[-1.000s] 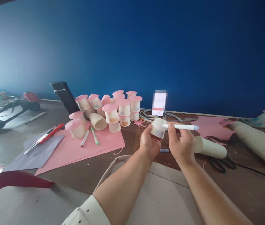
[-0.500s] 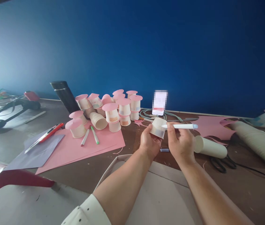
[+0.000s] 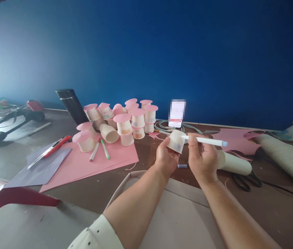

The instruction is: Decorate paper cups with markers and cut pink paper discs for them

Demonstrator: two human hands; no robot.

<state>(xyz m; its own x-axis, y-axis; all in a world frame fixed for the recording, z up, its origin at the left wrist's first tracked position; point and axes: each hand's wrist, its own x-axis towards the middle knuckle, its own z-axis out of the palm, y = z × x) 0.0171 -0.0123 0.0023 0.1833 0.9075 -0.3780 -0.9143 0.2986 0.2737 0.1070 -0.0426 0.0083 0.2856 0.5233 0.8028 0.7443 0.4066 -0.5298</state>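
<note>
A white paper cup (image 3: 176, 142) is gripped in my left hand (image 3: 166, 157), tilted with its base up. Faint bluish markings show on its side. My right hand (image 3: 202, 157) pinches a white marker (image 3: 208, 141) whose tip points left at the cup; I cannot tell whether the tip touches it. A small blue marker cap (image 3: 182, 166) lies on the brown table (image 3: 159, 147) below the hands. Left of them stand several paper cups with pink paper tops (image 3: 122, 118), some stacked in pairs. One stack of nested cups (image 3: 109, 133) lies on its side.
Pink sheets (image 3: 115, 155), a purple sheet (image 3: 58, 164), a red utility knife (image 3: 56, 147) and two markers (image 3: 104, 149) lie left. A black bottle (image 3: 71, 107) leans behind. A phone (image 3: 176, 114) stands at the wall. Right are cut pink paper (image 3: 237, 140) and long cup stacks (image 3: 283, 157).
My right hand and the marker have shifted slightly to the right. The cup in my left hand has moved a little to the right as well.
</note>
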